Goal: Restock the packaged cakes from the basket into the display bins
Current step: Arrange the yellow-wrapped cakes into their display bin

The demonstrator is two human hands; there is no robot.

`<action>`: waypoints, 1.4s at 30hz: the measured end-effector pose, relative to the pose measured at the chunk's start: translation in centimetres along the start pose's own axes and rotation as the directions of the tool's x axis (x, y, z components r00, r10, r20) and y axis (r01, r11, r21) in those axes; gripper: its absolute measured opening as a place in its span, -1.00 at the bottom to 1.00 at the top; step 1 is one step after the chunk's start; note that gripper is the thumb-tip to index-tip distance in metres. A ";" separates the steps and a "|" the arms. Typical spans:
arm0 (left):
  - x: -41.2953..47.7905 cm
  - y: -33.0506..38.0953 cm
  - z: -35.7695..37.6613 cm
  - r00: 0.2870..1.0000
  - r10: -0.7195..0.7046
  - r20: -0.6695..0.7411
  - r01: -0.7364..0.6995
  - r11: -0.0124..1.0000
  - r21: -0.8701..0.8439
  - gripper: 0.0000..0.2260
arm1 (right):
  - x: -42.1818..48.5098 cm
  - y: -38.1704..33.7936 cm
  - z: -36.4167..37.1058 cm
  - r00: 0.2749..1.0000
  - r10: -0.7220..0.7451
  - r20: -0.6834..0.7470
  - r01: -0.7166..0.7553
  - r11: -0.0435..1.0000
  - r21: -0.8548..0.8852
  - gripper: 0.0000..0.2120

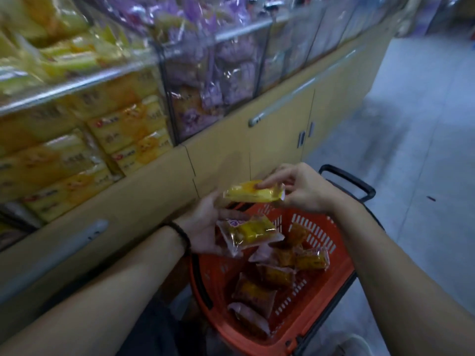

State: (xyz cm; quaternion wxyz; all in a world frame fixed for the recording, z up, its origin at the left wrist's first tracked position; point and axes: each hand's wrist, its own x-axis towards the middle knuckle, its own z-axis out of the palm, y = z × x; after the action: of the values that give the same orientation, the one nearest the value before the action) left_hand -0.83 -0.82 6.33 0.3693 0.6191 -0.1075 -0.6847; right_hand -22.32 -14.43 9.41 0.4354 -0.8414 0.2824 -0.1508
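**Operator:** Head view: what is the status of both hands?

**Supervisor:** The right hand (303, 191) is clamped by its fingertips on the right end of a flat yellow film-wrapped cake packet (253, 194), index finger on top. The left hand (205, 227) lies palm up, with its thumb gripping a small stack of orange-and-purple wrapped packets (250, 232). Both hands are above the orange slotted plastic basket (343, 277), which holds further loose wrapped cakes (272, 276).

**Operator:** Where does the yellow packet go?

**Supervisor:** Most likely the clear-walled display bin of yellow packs (77, 150), up and to the left. The adjacent clear bin of purple packs (216, 80) appears suited to the purple stock.

**Operator:** What is the procedure?

**Supervisor:**
1. Hold the packet by its sealed edge, not the cake body, because the contents probably crush easily.
2. Lift it over the bin's front rail and lay it flat, label outward.
3. Sort the left-hand stack by colour before placing it. The film looks slippery, so tilt the palm as little as possible.
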 end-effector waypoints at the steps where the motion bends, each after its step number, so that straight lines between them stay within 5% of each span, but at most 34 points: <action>1: -0.9 0.0 -0.1 0.999 0.033 0.036 -0.033 0.999 -0.020 -0.20 | -0.3 -0.7 0.0 0.999 -0.035 0.006 0.035 0.999 0.000 -0.63; 5: -4.9 0.1 -0.6 0.984 0.133 0.119 -0.145 0.985 0.093 -0.49 | -1.7 -3.7 -0.3 0.992 -0.122 0.042 0.124 0.990 -0.063 -0.69; 9: -8.4 0.5 -1.0 0.966 0.208 0.152 -0.230 0.962 0.146 -0.55 | -2.9 -6.5 -1.0 0.985 -0.166 0.046 0.169 0.983 -0.065 -0.64; 18: -15.5 2.8 0.8 0.863 0.505 0.005 -0.498 0.849 0.177 -0.58 | -5.3 -11.8 -1.7 0.954 -0.299 0.017 0.299 0.954 0.012 -0.51; 22: -18.3 4.1 1.8 0.793 0.601 -0.102 -0.579 0.795 0.180 -0.66 | -6.2 -14.6 -2.1 0.936 -0.353 -0.001 0.345 0.916 0.207 -0.56; 28: -23.0 6.0 1.7 0.761 0.647 -0.045 -0.590 0.719 0.368 -0.76 | -3.8 -18.8 -3.4 0.967 -0.193 -0.164 0.236 0.922 0.308 -0.66; 33: -26.9 7.7 1.8 0.702 0.712 -0.019 -0.606 0.612 0.509 -0.80 | -2.1 -24.6 -4.3 0.987 -0.161 0.014 0.152 0.954 0.261 -0.59; 38: -30.5 9.3 0.7 0.657 0.753 -0.029 -0.635 0.574 0.516 -0.55 | -0.7 -28.3 -5.8 0.963 -0.268 0.026 0.237 0.890 0.390 -0.72; 42: -32.6 9.8 -0.6 0.624 0.778 -0.079 -0.670 0.584 0.458 -0.26 | 0.8 -31.5 -5.9 0.954 -0.229 -0.192 0.296 0.809 0.508 -0.71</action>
State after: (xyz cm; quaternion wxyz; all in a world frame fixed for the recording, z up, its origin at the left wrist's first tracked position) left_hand 2.08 13.27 37.13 0.4996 0.6665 -0.4333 -0.3441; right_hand -13.78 -4.22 38.58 0.6079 -0.7081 0.1365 -0.3324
